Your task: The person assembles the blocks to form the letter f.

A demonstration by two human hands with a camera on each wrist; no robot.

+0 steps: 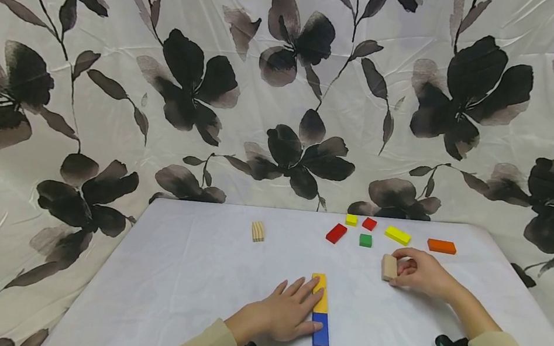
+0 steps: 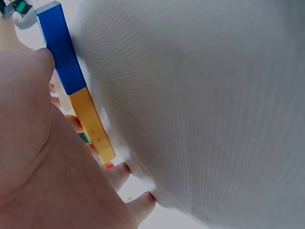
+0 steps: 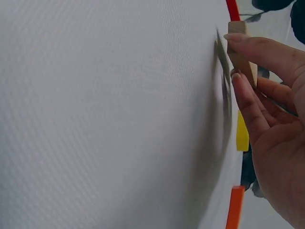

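My left hand (image 1: 286,311) lies with spread, fairly straight fingers across two blocks joined end to end. Its thumb touches the blue block (image 1: 321,334), and fingertips rest on the yellow-orange block (image 1: 321,297) beyond it. In the left wrist view the blue block (image 2: 61,50) and the yellow-orange block (image 2: 94,125) form one straight row beside the palm. Farther right, my right hand (image 1: 422,271) pinches a plain wooden block (image 1: 389,268) between thumb and fingers. The right wrist view shows this wooden block (image 3: 239,50) close to the white cloth, its shadow beside it.
Beyond the right hand lie a red block (image 1: 336,233), a small yellow block (image 1: 351,220), a small red block (image 1: 369,224), a green block (image 1: 365,240), a long yellow block (image 1: 397,235) and an orange block (image 1: 441,246). Several thin wooden pieces (image 1: 257,232) sit together at left.
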